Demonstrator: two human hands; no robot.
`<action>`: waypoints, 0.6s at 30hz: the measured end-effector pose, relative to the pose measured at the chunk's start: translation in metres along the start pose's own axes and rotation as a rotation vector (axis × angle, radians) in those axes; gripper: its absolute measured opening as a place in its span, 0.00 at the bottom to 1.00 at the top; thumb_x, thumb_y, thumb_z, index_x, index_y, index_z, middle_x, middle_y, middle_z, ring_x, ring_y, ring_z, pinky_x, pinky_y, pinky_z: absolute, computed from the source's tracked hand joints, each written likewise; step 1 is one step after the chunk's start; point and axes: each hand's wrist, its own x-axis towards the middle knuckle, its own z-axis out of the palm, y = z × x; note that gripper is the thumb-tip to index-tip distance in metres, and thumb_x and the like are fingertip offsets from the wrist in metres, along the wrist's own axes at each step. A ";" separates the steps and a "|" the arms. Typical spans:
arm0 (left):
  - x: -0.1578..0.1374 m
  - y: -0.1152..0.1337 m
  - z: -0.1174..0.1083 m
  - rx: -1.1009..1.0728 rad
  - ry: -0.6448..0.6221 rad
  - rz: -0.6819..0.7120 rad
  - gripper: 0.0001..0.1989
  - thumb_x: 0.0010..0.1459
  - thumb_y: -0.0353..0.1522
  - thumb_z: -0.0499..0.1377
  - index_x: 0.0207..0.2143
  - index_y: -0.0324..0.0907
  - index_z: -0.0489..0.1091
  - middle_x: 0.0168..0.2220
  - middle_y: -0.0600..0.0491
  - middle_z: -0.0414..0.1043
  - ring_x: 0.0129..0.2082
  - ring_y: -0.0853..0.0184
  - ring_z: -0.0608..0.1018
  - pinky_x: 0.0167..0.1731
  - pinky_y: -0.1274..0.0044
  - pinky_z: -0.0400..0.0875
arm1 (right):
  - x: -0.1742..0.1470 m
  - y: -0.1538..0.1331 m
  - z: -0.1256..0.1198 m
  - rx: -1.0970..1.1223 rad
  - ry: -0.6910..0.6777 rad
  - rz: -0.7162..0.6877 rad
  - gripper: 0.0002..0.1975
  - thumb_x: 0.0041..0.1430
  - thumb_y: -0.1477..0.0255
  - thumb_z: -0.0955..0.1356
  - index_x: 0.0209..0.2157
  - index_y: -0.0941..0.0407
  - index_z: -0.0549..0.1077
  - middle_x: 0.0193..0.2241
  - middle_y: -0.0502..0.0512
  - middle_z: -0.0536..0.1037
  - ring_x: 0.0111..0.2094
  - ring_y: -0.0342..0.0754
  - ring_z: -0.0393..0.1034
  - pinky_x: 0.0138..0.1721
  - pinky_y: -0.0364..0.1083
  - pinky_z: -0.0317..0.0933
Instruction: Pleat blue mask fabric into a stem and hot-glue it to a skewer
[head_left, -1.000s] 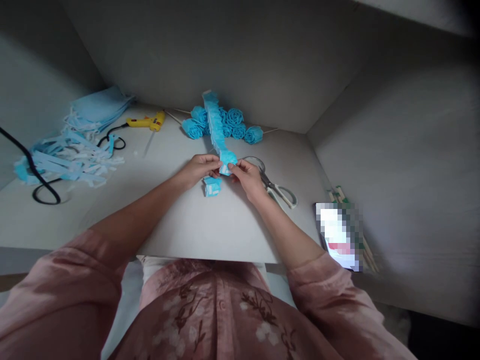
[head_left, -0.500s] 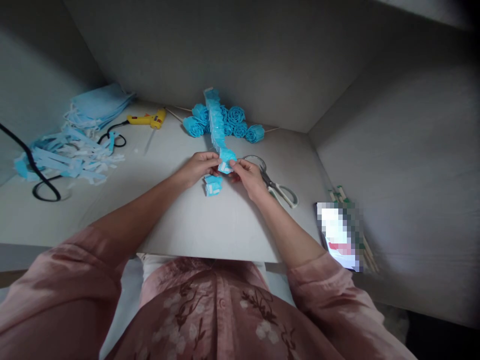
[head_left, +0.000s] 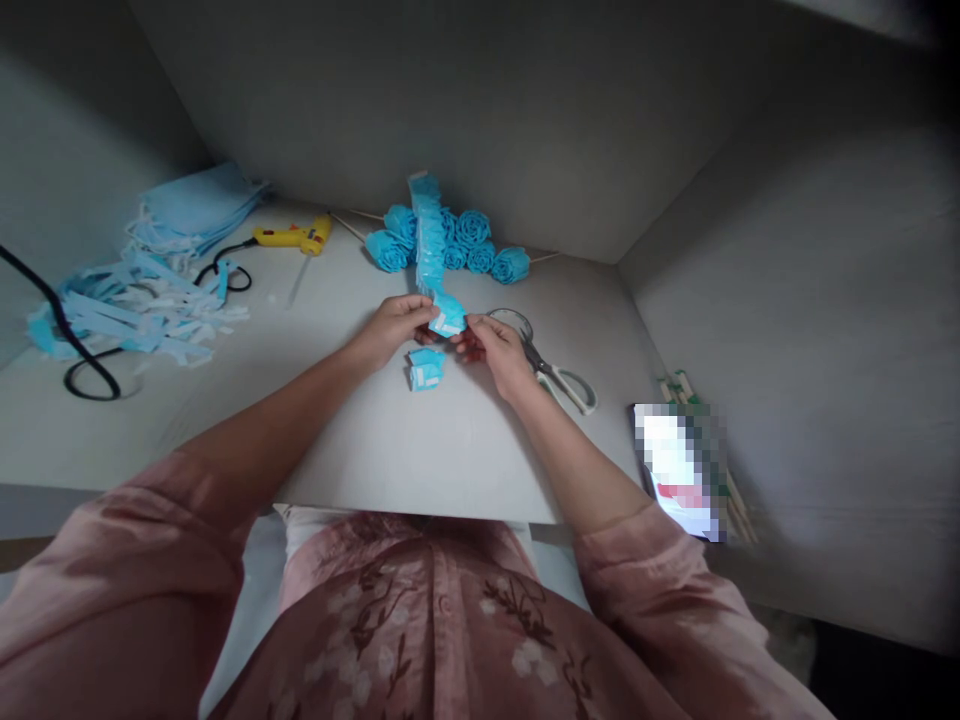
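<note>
A long blue strip of overlapping folded petals (head_left: 430,240) runs from the back of the table toward me, lying across several blue fabric roses (head_left: 472,230). My left hand (head_left: 396,325) pinches the left side of its near end between thumb and fingers. At the right side of that same end is my right hand (head_left: 495,348), its thumb and fingertips closed on the edge. A white edge shows on the held end. Just below my hands lie small folded blue pieces (head_left: 426,372). Scissors (head_left: 559,380) with pale handles rest beside my right hand, one loop partly behind it.
At the left are a yellow glue gun (head_left: 296,237), a stack of blue face masks (head_left: 196,205) and a heap of cut strips (head_left: 142,310). A black cord (head_left: 56,300) loops there. To the right, a lit phone (head_left: 675,470) lies by thin sticks (head_left: 739,505).
The strip's near end has shifted slightly left and turned between my hands. My left hand has moved a little up and left; my right fingers have slid to the edge.
</note>
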 end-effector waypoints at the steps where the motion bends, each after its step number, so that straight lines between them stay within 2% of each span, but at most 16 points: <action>1: 0.000 0.001 -0.001 -0.009 0.007 0.004 0.16 0.50 0.40 0.72 0.29 0.37 0.72 0.28 0.53 0.74 0.27 0.70 0.76 0.29 0.78 0.71 | 0.000 -0.001 0.000 0.016 -0.010 0.009 0.20 0.51 0.53 0.75 0.34 0.54 0.76 0.29 0.53 0.80 0.28 0.43 0.71 0.26 0.42 0.64; 11: -0.002 0.004 -0.001 -0.007 0.028 -0.005 0.16 0.52 0.41 0.71 0.30 0.38 0.73 0.27 0.53 0.74 0.25 0.71 0.75 0.28 0.78 0.71 | -0.003 -0.003 0.000 -0.044 -0.083 -0.019 0.20 0.44 0.53 0.79 0.30 0.54 0.78 0.29 0.52 0.81 0.27 0.42 0.69 0.28 0.42 0.64; 18: -0.001 0.001 -0.002 -0.020 0.024 -0.018 0.19 0.52 0.44 0.72 0.31 0.36 0.74 0.28 0.51 0.75 0.26 0.70 0.76 0.28 0.78 0.70 | -0.003 -0.002 0.000 -0.066 -0.065 -0.023 0.18 0.45 0.55 0.79 0.29 0.54 0.78 0.28 0.52 0.80 0.27 0.42 0.68 0.29 0.43 0.64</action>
